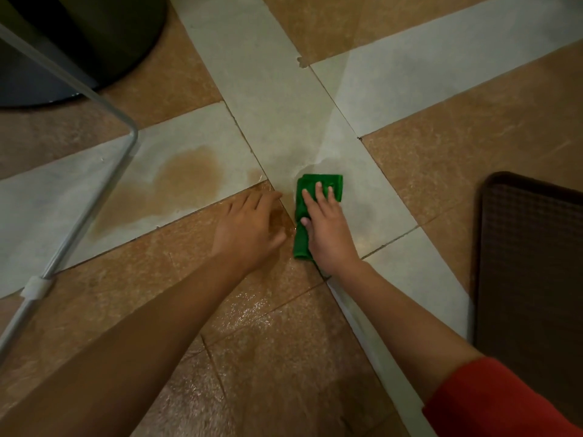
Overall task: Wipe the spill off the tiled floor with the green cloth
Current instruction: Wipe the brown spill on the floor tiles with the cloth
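Head view
Green cloth [317,197]: bright green, folded into a long narrow pad; broader and squarer at its far end, bunched into a thinner roll at its near end.
Cloth's axis: runs lengthwise away from the person, near end slightly left of the far end, along the grout line where pale and brown tiles meet.
Cloth's place: flat on the tiled floor [426,171], about mid-floor, at the crossing of the pale tile bands.
Right hand [325,228]: palm down on the cloth, fingers spread and pressing it to the floor, thumb along its left edge; a red sleeve [492,402] shows at the forearm.
Left hand [249,225]: empty, flat on the brown tile just left of the cloth, fingers loosely extended.
Spill [176,181]: a brownish, irregular puddle on the pale tile left of the hands; a wet sheen also lies on the brown tile nearer the person.
Surroundings: metal tube frame [94,197] at the left edge, dark round base [94,36] in the far left corner, dark mat [530,263] at the right edge.
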A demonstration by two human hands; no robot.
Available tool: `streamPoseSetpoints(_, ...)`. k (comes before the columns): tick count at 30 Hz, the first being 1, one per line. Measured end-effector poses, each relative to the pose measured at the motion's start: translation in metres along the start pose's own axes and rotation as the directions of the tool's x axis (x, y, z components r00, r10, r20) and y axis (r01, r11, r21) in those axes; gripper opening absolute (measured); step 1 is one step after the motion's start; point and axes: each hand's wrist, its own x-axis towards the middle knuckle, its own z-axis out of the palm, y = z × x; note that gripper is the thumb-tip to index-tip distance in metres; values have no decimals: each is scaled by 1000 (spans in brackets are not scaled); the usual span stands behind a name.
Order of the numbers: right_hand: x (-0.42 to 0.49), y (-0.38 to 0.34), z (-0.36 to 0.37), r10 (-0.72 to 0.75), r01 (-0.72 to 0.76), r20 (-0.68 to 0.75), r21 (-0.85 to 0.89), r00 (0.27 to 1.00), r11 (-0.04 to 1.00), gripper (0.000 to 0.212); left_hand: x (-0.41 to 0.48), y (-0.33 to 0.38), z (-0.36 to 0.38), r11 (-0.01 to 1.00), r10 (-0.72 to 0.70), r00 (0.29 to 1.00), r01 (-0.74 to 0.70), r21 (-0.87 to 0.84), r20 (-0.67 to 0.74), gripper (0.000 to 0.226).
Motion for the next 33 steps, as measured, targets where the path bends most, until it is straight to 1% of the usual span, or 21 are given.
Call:
streamPoseSetpoints(4, -25, 3, 4, -180, 182, 54, -33, 982, 983, 53, -4, -10, -1, 999, -31, 999, 31, 9, -25, 57)
streamPoseSetpoints(6, -28, 9, 4, -209, 210, 35, -39, 977, 977, 52, -8, -14, 0, 999, -35, 999, 36, 15, -26, 58)
streamPoseSetpoints(7, -23, 8, 3, -186, 186, 14, -28, 983, 982, 53, -10, -17, -1, 999, -35, 999, 36, 23, -32, 58)
streamPoseSetpoints(10, 1, -3, 1, -32, 32, -7, -9, 999, 999, 59, -15, -23, -6, 999, -27, 999, 29, 43, -28, 59)
streamPoseSetpoints(12, 14, -14, 3, 5, -5, 5, -31, 1000, 1000, 62, -16, -25, -9, 998, -32, 999, 34, 53, -31, 60)
streamPoseSetpoints(14, 15, -24, 5, -58, 59, 17, -42, 998, 997, 61, -16, -27, -13, 997, -45, 998, 47, 53, -41, 60)
streamPoseSetpoints(17, -5, -30, 11, -235, 239, 74, -41, 969, 970, 56, -17, -30, -12, 997, -59, 997, 61, 41, -45, 59)
streamPoseSetpoints(19, -15, -27, 13, -289, 294, 99, -38, 952, 955, 54, -20, -31, -11, 997, -66, 997, 68, 33, -37, 59)
streamPoseSetpoints(21, -9, -24, 11, -277, 282, 82, -53, 957, 958, 55, -23, -33, -11, 997, -65, 998, 66, 31, -27, 60)
streamPoseSetpoints(24, 14, -30, 9, -136, 137, 20, -35, 991, 990, 57, -26, -39, -13, 997, -60, 998, 61, 49, -29, 61)
streamPoseSetpoints(25, 19, -34, 10, -101, 101, 11, -31, 995, 994, 57, -27, -41, -15, 997, -63, 998, 64, 52, -31, 61)
streamPoseSetpoints(26, 21, -38, 11, -98, 98, 6, -40, 995, 994, 58, -26, -43, -16, 996, -68, 997, 70, 53, -32, 61)
streamPoseSetpoints(27, 20, -41, 13, -131, 131, 10, -53, 991, 990, 58, -26, -44, -17, 995, -77, 996, 79, 55, -34, 60)
streamPoseSetpoints(28, 16, -42, 15, -192, 194, 25, -63, 981, 979, 59, -25, -46, -18, 995, -86, 996, 88, 55, -36, 60)
streamPoseSetpoints(31, -2, -35, 23, -401, 411, 115, -75, 909, 909, 58, -26, -47, -17, 993, -106, 993, 107, 39, -45, 58)
streamPoseSetpoints(33, 0, -27, 17, -441, 462, 165, -121, 882, 879, 56, -30, -46, -16, 994, -99, 995, 100, 38, -26, 58)
